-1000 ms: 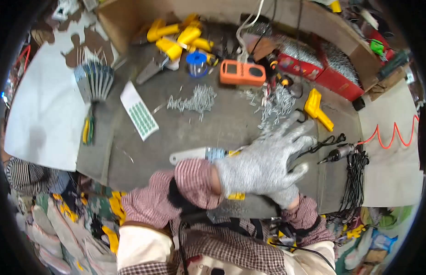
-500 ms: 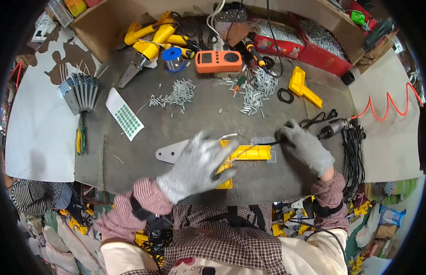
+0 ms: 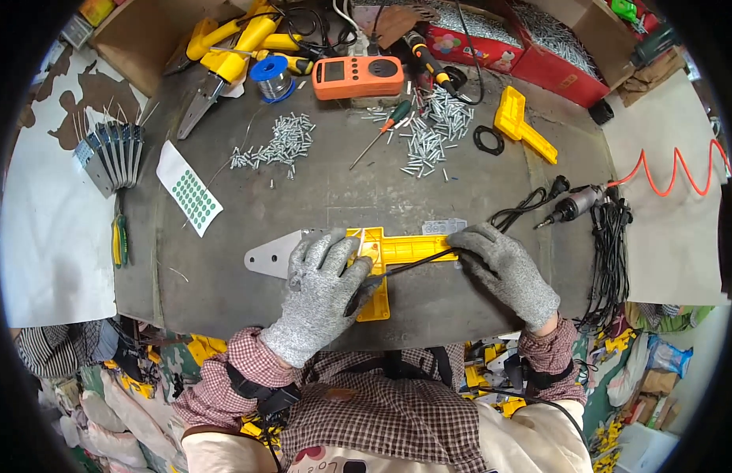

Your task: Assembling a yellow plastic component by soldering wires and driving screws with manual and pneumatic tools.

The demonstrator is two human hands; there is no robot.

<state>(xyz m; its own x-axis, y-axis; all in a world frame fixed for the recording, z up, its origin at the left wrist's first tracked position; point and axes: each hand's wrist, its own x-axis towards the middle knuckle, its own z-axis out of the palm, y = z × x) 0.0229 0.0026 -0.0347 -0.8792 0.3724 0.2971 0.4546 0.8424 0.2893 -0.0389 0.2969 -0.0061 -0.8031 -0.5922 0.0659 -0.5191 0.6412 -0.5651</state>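
Now that right hand (image 3: 512, 272) reaches yellow casing (image 3: 405, 247) | cable (image 3: 413, 265) crosses it (newly)

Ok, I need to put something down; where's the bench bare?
Bare bench lies between the screw piles and the yellow casing, and, apart from a thin strand, between the pliers and the metal plate. It's crowded along the back with yellow tools, the orange meter and red boxes, and at right with driver and cables.
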